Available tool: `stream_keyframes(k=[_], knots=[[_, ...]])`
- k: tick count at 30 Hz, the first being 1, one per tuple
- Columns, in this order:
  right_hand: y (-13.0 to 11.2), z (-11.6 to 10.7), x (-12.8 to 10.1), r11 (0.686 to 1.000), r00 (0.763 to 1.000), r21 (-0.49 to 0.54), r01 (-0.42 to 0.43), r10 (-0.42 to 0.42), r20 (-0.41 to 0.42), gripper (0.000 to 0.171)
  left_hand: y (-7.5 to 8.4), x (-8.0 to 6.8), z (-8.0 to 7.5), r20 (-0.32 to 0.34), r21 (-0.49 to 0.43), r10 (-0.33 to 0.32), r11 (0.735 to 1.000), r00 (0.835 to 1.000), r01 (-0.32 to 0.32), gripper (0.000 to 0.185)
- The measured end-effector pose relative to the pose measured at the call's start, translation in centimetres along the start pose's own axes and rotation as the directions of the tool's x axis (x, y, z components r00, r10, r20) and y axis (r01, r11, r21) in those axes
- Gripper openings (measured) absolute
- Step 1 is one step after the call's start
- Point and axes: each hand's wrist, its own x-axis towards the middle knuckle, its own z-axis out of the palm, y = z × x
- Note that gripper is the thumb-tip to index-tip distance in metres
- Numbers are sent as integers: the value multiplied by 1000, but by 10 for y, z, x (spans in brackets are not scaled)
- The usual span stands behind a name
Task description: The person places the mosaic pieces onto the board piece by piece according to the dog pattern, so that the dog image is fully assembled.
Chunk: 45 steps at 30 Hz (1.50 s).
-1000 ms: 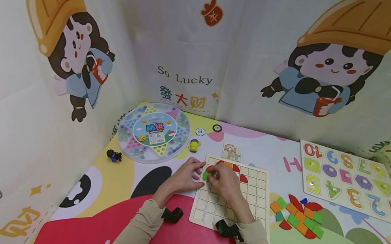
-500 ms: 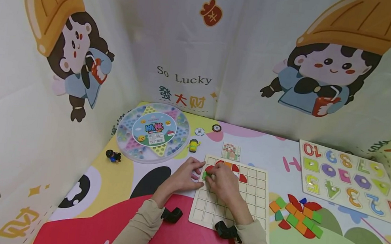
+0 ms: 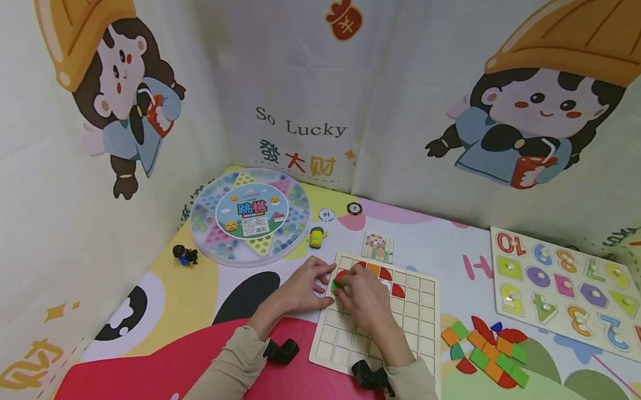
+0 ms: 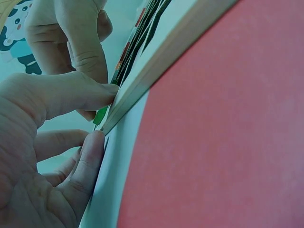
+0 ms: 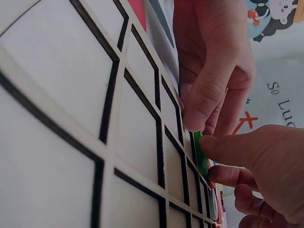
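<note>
The wooden grid board [image 3: 335, 353] lies on the table. My left hand [image 3: 305, 288] is at its left edge, thumb and forefinger spread and their tips touching the rim; the other fingers bend loosely. With thumb and fingers, my right hand [image 3: 367, 298] pinches a small green tile [image 5: 201, 159] at a cell by that edge. Red quarter-round pieces [image 3: 398, 291] and an orange square [image 3: 372, 269] sit in the upper cells, some partly covered by the right hand. In the left wrist view, the right fingers hide most of the green tile [image 4: 99, 115].
Loose red, orange and green pieces [image 3: 491, 353] lie right of the board. A small pattern card [image 3: 379, 247] is just beyond it. A number puzzle [image 3: 580, 296] stands far right; a round Chinese checkers box [image 3: 251, 217], toy figures [image 3: 185, 255] and chips [image 3: 355, 209] lie behind and left.
The right fingers have shifted slightly left over the green tile, covering more of it. The left hand stays at the board's edge.
</note>
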Motion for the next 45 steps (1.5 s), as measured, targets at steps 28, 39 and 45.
stream_keyframes(k=[28, 39, 45], knots=[[44, -26, -20, 983, 977, 163, -86, 116, -182, 13, 1, 0, -1, 0, -39, 5, 999, 1000, -5, 72], [114, -70, -74, 945, 947, 201, -260, 290, -140, 21, 0, -1, 0, -1, -41, -9, 999, 1000, 9, 72], [144, -93, -106, 935, 934, 115, -335, 345, -92, 25, 1, -1, 0, 3, -44, -10, 999, 1000, 10, 72]])
